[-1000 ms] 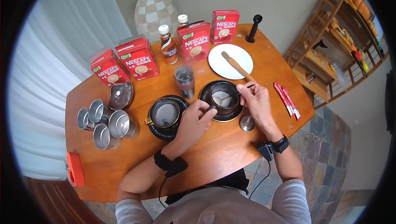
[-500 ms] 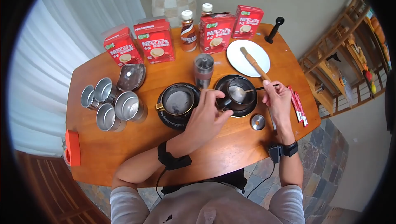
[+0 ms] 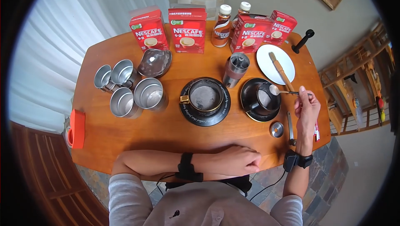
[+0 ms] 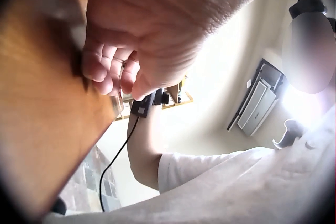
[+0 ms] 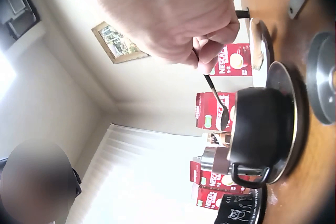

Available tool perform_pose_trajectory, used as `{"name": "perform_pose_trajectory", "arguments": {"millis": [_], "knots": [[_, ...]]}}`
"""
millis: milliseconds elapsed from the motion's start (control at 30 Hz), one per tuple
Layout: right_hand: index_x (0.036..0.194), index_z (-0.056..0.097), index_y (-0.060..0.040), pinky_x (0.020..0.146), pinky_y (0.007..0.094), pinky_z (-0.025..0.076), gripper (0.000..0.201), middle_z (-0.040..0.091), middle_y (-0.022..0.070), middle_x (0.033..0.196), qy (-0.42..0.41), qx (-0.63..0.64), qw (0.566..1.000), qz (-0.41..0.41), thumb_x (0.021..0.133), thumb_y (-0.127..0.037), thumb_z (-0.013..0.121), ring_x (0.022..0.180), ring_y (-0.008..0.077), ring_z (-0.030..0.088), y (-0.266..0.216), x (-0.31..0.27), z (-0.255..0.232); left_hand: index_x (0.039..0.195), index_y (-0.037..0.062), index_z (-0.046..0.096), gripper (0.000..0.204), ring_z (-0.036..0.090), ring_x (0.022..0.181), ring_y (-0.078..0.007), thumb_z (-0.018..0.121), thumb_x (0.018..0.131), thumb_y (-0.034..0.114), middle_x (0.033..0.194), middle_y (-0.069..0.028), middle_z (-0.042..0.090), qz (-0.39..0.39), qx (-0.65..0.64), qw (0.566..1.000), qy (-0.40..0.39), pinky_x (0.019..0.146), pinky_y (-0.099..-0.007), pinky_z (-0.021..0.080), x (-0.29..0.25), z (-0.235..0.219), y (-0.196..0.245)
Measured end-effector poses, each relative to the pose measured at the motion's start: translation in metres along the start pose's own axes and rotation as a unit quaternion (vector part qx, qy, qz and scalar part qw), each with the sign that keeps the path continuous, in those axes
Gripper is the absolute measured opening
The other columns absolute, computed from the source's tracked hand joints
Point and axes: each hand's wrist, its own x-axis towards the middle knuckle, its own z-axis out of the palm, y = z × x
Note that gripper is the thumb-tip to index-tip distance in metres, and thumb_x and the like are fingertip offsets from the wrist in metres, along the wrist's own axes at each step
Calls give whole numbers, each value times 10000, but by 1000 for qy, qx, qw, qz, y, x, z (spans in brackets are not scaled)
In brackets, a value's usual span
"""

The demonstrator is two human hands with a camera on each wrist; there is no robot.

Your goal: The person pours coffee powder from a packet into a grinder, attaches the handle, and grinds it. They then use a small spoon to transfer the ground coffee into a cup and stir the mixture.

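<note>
My right hand (image 3: 307, 107) pinches the dark handle of a small spoon (image 3: 274, 90) between thumb and fingers. The spoon's bowl hangs over the rim of a black cup (image 3: 252, 104), which has pale powder inside and stands on a black saucer (image 3: 246, 87). In the right wrist view the spoon (image 5: 224, 118) slants down beside the mouth of that cup (image 5: 262, 127). My left hand (image 3: 238, 160) rests near the table's front edge, fingers loosely curled and holding nothing. Left of the black cup, a gold-handled black cup (image 3: 205, 97) with grey-white contents sits on a lettered saucer (image 3: 204, 120).
Behind the cups stands a metal grinder (image 3: 234, 74). A brush (image 3: 281, 71) lies across a white plate (image 3: 266, 65). A round metal disc (image 3: 276, 129) and flat metal tool (image 3: 290, 126) lie near my right wrist. Several metal mugs (image 3: 123, 103) stand left; Nescafe boxes (image 3: 187, 30) line the back.
My left hand has left the black cup's side and drawn back to the table's front edge. The right hand has lifted the spoon from inside the cup to its rim. The head view has shifted.
</note>
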Motion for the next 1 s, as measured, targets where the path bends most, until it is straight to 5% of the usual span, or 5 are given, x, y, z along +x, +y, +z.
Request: {"name": "perform_pose_trajectory", "arguments": {"millis": [400,433,500,533,1000], "knots": [[910,704,-31,482,218,369,210,622,-21,611,-158,-36,983,-80,1013,-210,740,523,16,518,-32,-56,119,974,55,665,228,705,809,-334,699,979,280,851,-115,720,-18,-32,995,-88,733,-478,532,5,23,0],[910,712,-15,508,276,442,178,655,29,656,-178,-115,965,-154,960,-167,790,542,90,575,-21,-61,127,970,57,665,225,706,807,-335,700,977,279,848,-116,719,-7,-33,997,-75,732,-480,532,4,24,-3],[882,714,-12,535,329,485,172,674,79,719,-214,-230,824,-472,877,-123,845,582,197,605,-13,-57,138,962,61,666,219,707,802,-337,702,974,277,841,-118,718,17,-34,998,-48,731,-483,531,4,31,-9],[854,711,-16,545,358,492,184,680,99,755,-212,-221,825,-475,812,-88,875,633,270,613,-13,-60,141,953,69,668,213,708,808,-342,704,972,278,843,-120,719,15,-57,997,-45,730,-482,531,3,29,-9],[882,696,-16,582,378,511,187,664,90,781,-270,-217,799,-492,808,-67,860,680,268,627,-17,-51,131,836,43,627,334,667,748,-366,682,997,330,749,-135,657,-12,-31,995,-90,685,-486,501,8,25,-7]]}}
